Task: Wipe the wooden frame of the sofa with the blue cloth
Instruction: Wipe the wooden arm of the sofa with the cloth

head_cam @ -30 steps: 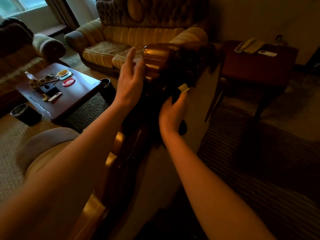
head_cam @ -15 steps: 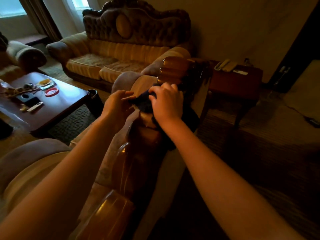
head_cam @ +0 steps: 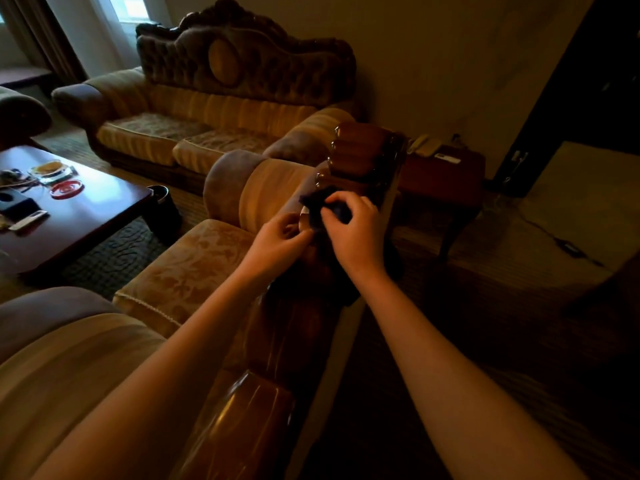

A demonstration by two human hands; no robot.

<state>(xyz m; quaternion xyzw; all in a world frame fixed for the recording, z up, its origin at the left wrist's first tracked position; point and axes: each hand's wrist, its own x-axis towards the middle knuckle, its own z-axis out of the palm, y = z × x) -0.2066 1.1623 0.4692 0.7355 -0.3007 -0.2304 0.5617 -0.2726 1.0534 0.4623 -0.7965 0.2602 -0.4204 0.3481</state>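
Right hand: the right hand (head_cam: 356,233) pinches the blue cloth (head_cam: 320,204) between curled fingers and thumb, above the wooden frame (head_cam: 291,327).
Left hand: the left hand (head_cam: 282,242) grasps the near edge of the same cloth with curled fingertips, just beside the right hand.
Cloth position: bunched on top of the frame rail, beside the upholstered armrest (head_cam: 256,188); part hangs dark below the right hand.
Frame: glossy carved wood running from the lower foreground to the ribbed scroll (head_cam: 363,147).
Surroundings: second sofa (head_cam: 207,112) against the wall; coffee table (head_cam: 86,216) at left with a red dish (head_cam: 65,188); side table (head_cam: 446,174) carrying a telephone (head_cam: 424,145).
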